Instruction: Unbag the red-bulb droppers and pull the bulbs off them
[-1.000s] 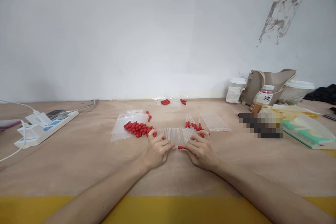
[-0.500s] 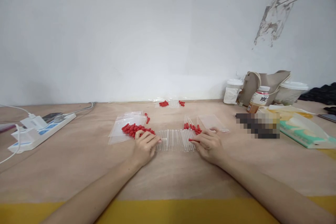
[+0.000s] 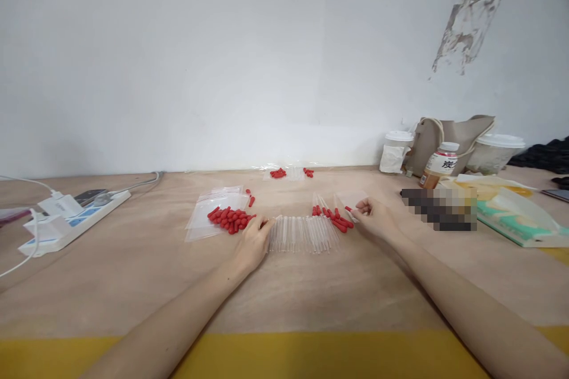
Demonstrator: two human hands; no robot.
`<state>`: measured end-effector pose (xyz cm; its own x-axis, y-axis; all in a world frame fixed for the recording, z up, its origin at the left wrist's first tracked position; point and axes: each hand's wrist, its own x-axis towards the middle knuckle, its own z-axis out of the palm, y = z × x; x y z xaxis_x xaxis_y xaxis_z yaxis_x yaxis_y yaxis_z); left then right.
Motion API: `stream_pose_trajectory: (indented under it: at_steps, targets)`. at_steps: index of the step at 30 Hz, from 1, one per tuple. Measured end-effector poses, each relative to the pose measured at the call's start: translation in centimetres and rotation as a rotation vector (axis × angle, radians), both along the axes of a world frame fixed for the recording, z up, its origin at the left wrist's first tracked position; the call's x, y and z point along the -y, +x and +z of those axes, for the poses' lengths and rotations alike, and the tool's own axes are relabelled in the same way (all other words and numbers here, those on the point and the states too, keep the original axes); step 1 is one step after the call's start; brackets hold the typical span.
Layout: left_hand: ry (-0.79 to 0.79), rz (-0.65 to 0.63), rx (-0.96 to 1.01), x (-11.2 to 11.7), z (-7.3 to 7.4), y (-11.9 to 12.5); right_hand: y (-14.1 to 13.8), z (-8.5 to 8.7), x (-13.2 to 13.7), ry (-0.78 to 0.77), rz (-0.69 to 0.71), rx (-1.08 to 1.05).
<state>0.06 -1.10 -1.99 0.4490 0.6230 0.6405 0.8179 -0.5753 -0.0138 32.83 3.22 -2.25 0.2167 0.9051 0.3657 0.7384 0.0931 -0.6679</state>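
A row of clear glass tubes [image 3: 302, 233] lies side by side in the middle of the table. My left hand [image 3: 251, 244] rests at the row's left end, fingers curled and touching the tubes, right beside a pile of red rubber caps [image 3: 232, 219] on clear plastic bags [image 3: 216, 205]. My right hand [image 3: 374, 216] is at the right, pinching a tube with a red cap [image 3: 349, 210] over a clear bag [image 3: 351, 200]. Beside it lie several capped tubes [image 3: 334, 217].
A white power strip [image 3: 71, 220] with chargers and cables sits at the left. More red caps [image 3: 279, 173] lie by the wall. At the right stand cups [image 3: 396, 151], a bottle [image 3: 438, 165], a beige bag [image 3: 448, 136] and a tissue pack [image 3: 520, 219].
My right hand has moved right and away from the row, carrying a capped tube to the capped pile. My left hand slid left to the caps, then back to the row's left end.
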Motion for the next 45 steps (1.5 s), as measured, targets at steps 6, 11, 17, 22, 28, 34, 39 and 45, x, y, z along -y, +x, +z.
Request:
stream_pose_trajectory:
  at_steps: [6, 11, 17, 22, 28, 34, 39, 45]
  targets:
    - [-0.038, -0.063, -0.027, 0.1, 0.4, 0.5, -0.6, 0.2, 0.3, -0.110, 0.035, 0.098]
    - [-0.172, -0.142, 0.054, 1.1, 0.8, 1.0, -0.9, 0.5, 0.6, -0.126, 0.036, 0.173]
    - [-0.331, -0.195, 0.120, 1.8, 1.3, 1.0, -1.4, 1.0, 1.2, -0.150, -0.007, 0.214]
    - [-0.339, -0.188, 0.144, 1.7, 1.6, 0.6, -1.6, 1.0, 1.4, -0.092, -0.001, 0.224]
    - [-0.386, -0.275, 0.006, 1.3, 2.9, -1.9, -2.1, 2.1, 0.6, -0.211, -0.009, 0.217]
    - [-0.359, -0.250, -0.032, 0.6, 2.8, -2.6, -3.1, 3.8, -2.3, -0.357, -0.036, 0.277]
    - [-0.341, -0.235, 0.002, 0.8, 2.6, -1.9, -4.2, 3.6, -4.5, -0.483, -0.065, 0.304]
    - [-0.338, -0.213, -0.001, 1.0, 3.0, -2.3, -4.7, 4.2, -4.8, -0.533, -0.039, 0.298]
